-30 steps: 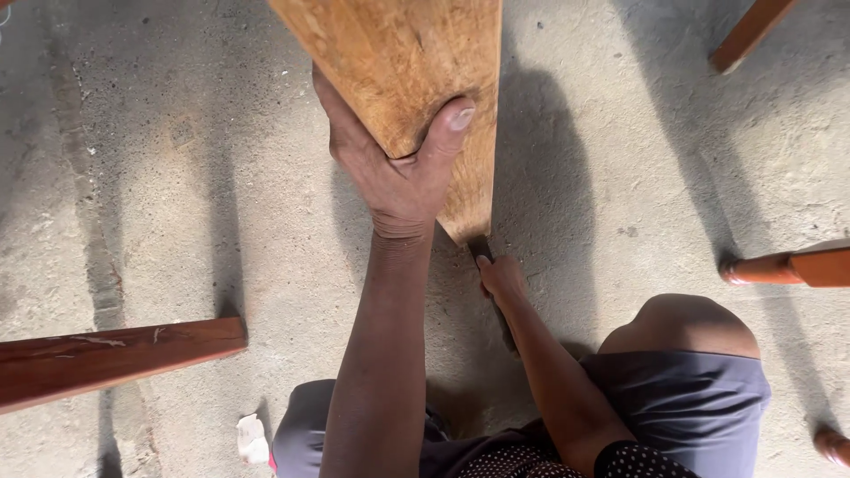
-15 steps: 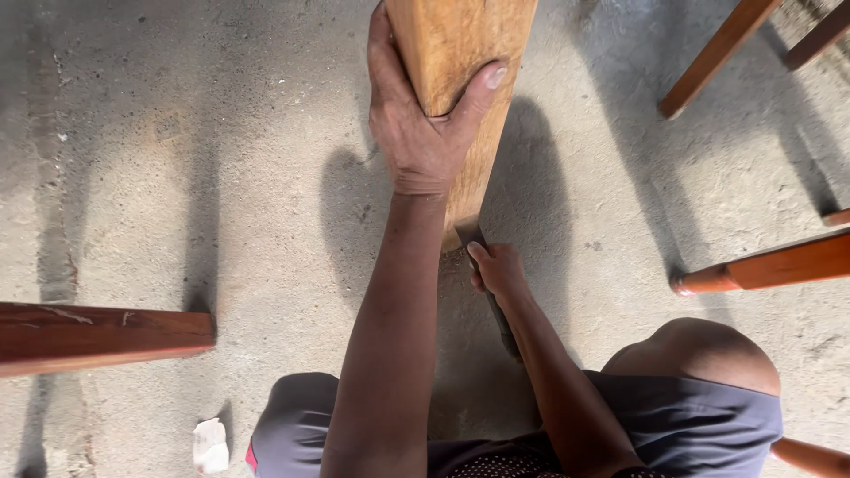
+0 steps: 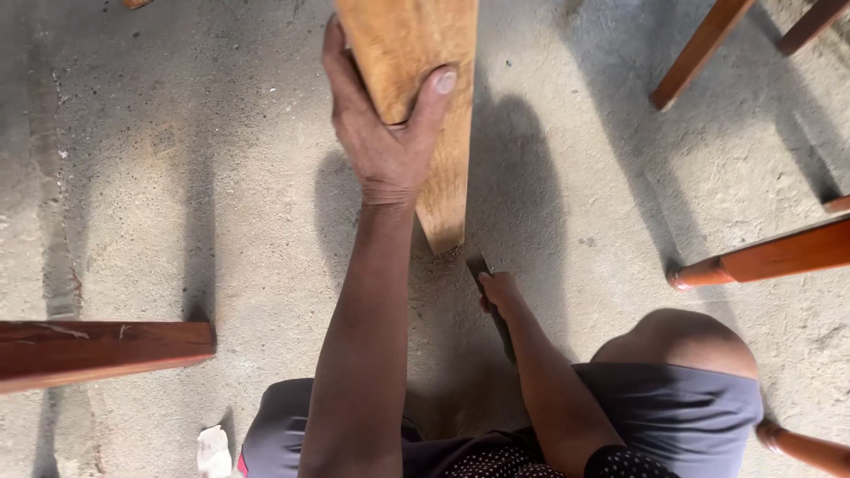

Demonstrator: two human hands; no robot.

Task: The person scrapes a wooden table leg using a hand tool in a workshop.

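My left hand [image 3: 385, 133] is wrapped tight around the light wooden plank [image 3: 425, 97], thumb on its near face and fingers curled behind the far edge. The plank stands on end on the concrete floor [image 3: 177, 177], bare and pale with orange grain, its lower end just below my grip. Beneath that, my right hand [image 3: 500, 292] is closed on a dark, slim tool [image 3: 481, 267], tip near the plank's foot. Reddish-brown wooden legs [image 3: 770, 257] lie well off to the right of both grips.
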